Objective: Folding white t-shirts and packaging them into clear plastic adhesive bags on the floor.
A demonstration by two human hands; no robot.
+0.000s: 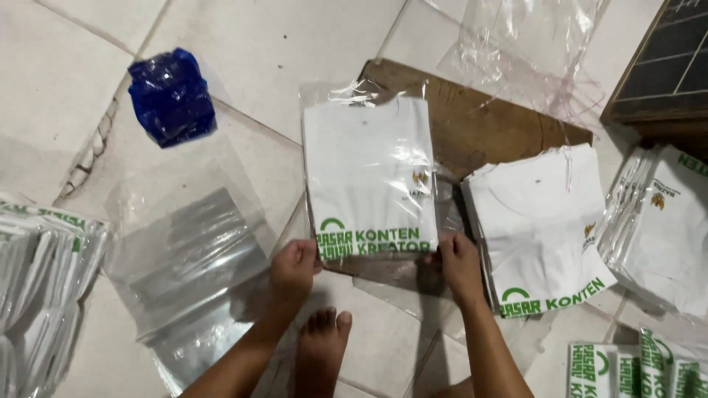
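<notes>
A folded white shirt with green lettering [369, 173], sleeved in clear plastic, lies centre on a wooden board [494, 125] over pale floor tiles [258, 44]. The left hand [293, 267] and right hand [459, 264] pinch its near corners. At 3 o'clock, a stack of folded shirts [538, 236]; at 8 o'clock, empty plastic bags [184, 258].

Both forearms rise from six o'clock toward twelve, slightly converging. The left hand [293, 267] has its fingers curled and pinching at its one o'clock edge. The right hand [459, 264] mirrors it (thumb tucked inward, toward nine o'clock), knuckles up.
</notes>
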